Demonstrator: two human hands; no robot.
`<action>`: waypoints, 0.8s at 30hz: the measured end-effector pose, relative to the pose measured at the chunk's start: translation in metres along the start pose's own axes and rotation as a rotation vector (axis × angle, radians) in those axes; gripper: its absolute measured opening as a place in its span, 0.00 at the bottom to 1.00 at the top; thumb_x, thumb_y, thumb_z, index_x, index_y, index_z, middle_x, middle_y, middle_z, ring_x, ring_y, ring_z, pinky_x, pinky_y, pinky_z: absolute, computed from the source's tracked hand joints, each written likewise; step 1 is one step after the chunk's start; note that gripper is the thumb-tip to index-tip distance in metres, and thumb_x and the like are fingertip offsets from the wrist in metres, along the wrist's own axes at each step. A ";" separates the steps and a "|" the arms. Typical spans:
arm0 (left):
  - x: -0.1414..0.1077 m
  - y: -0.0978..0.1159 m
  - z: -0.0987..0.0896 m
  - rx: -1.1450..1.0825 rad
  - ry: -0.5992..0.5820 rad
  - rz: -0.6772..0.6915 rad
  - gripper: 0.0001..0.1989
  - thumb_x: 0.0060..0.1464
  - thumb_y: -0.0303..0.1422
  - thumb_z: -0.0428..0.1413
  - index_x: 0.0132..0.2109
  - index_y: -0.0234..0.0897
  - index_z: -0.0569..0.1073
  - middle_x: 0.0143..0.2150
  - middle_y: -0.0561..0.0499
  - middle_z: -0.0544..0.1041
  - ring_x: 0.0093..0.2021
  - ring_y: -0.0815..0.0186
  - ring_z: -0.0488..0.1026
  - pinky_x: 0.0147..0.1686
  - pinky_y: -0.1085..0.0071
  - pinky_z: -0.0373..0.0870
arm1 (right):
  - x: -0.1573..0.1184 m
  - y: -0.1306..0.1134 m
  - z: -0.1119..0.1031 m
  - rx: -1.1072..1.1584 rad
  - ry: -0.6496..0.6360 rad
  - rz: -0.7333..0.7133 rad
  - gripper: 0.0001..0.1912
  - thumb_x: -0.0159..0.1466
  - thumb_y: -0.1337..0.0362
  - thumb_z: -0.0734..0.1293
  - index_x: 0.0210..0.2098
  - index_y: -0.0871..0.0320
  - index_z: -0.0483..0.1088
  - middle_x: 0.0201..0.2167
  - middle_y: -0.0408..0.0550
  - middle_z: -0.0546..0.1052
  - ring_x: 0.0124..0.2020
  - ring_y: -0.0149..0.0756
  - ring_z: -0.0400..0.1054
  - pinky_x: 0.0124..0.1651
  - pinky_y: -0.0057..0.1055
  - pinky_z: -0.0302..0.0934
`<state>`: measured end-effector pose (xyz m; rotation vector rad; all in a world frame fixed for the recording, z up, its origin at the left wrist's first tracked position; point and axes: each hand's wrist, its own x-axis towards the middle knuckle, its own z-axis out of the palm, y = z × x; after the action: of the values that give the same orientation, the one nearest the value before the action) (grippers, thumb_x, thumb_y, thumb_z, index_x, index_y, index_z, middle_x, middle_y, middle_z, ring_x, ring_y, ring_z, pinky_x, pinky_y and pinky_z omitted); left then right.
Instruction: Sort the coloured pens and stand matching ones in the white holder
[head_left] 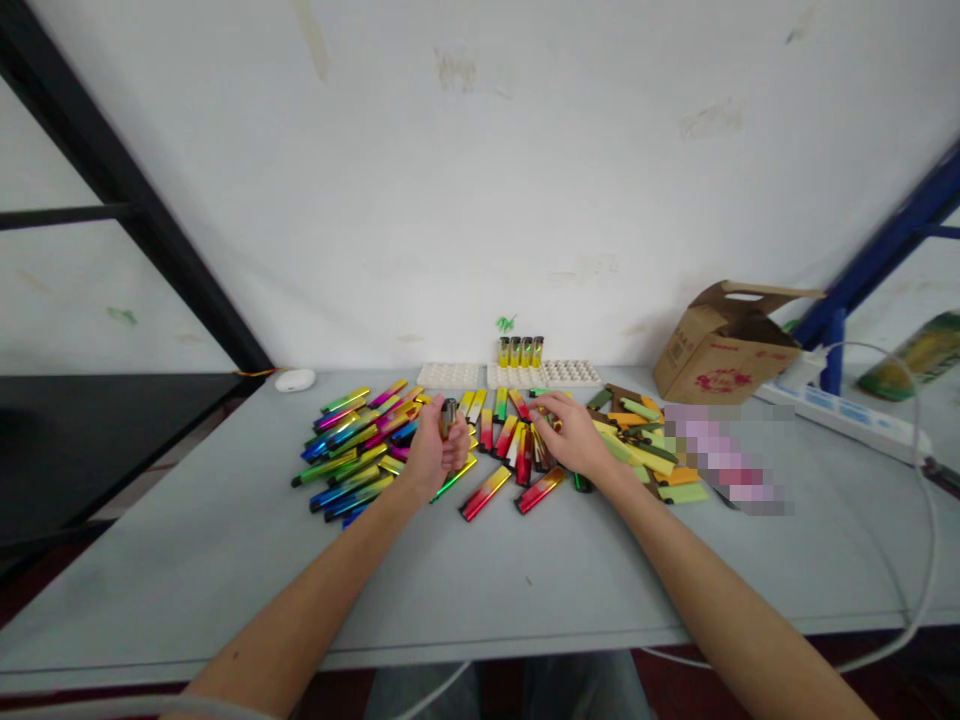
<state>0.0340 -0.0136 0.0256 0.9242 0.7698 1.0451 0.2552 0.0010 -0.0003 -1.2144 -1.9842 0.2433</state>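
My left hand is closed around a lighter held upright, its metal top showing above the fingers. To its left lies a pile of shiny lighters in blue, green, pink and yellow. My right hand rests over the loose red-and-yellow lighters in the middle, its fingers bent down among them. What lies between those fingertips is hidden. Beyond the hands, several yellow lighters stand upright in a white holed tray.
Matte green, orange and brown lighters lie on the right. Behind them stand an open cardboard box and a white power strip. A white cable hangs over the table's right side. A white oval case sits back left, near the wall.
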 end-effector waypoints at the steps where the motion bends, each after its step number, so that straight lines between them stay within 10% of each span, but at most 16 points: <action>1: -0.001 0.000 0.001 -0.001 0.001 0.009 0.30 0.48 0.60 0.48 0.18 0.39 0.52 0.13 0.63 0.44 0.12 0.78 0.40 0.12 0.80 0.38 | 0.000 0.000 0.000 -0.002 -0.002 -0.005 0.11 0.65 0.63 0.61 0.41 0.57 0.74 0.40 0.52 0.75 0.43 0.40 0.69 0.50 0.38 0.61; 24: -0.004 -0.003 0.012 -0.007 0.114 -0.024 0.25 0.55 0.49 0.43 0.18 0.38 0.54 0.13 0.62 0.45 0.12 0.77 0.41 0.11 0.81 0.40 | 0.000 -0.001 0.001 -0.014 0.000 -0.001 0.11 0.66 0.63 0.60 0.41 0.58 0.73 0.41 0.53 0.75 0.45 0.41 0.69 0.53 0.39 0.61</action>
<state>0.0445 -0.0209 0.0280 0.8531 0.8693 1.0853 0.2545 0.0005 -0.0006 -1.2219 -1.9901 0.2293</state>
